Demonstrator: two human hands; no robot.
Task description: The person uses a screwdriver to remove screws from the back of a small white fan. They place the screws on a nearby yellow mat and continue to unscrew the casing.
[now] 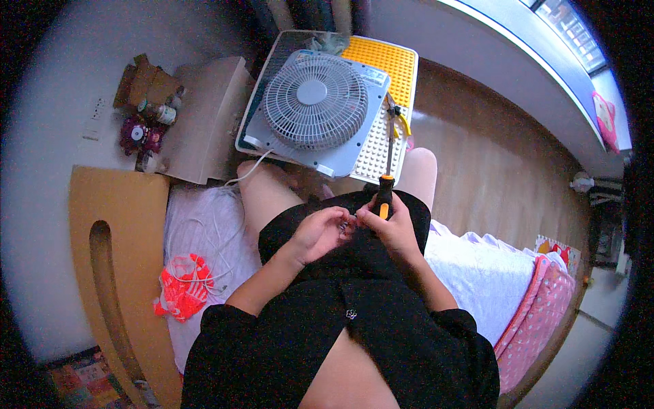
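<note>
The person sat on the edge of the bed [477, 266] with both hands meeting over the lap. The right hand [393, 228] was closed around a screwdriver [385, 194], its black and orange handle gripped and the shaft pointing away toward the fan [315, 102]. The left hand [320, 232] was curled, fingertips pinching something too small to make out, perhaps a screw. The fan lay face up on a white and yellow board [392, 68], its cord [248, 170] trailing toward the bed. A small part held over dark fabric could easily slip and vanish into the folds, and the screwdriver tip, close to the fan's near edge, might knock it.
</note>
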